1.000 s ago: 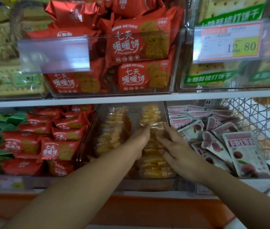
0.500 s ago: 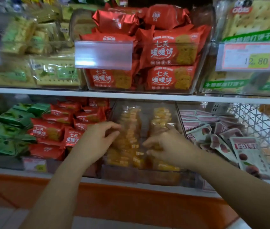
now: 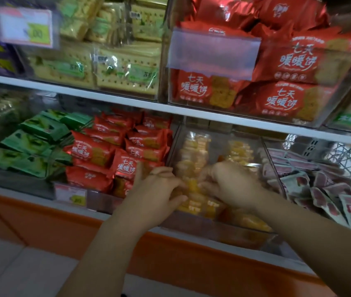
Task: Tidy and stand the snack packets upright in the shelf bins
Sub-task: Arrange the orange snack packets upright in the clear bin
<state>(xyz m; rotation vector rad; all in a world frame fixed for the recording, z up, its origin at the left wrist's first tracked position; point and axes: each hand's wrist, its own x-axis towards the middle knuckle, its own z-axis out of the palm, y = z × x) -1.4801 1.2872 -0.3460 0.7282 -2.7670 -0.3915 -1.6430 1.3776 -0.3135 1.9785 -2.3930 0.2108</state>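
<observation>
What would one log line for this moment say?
step: tidying yellow packets | place: clear bin | left hand: pinches them | right hand: grips them

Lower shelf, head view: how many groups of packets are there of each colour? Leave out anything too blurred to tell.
green packets: 1
red packets: 1
yellow packets: 1
white-and-pink packets: 1
Total: 4 groups. The blurred bin at the far left is not counted.
</observation>
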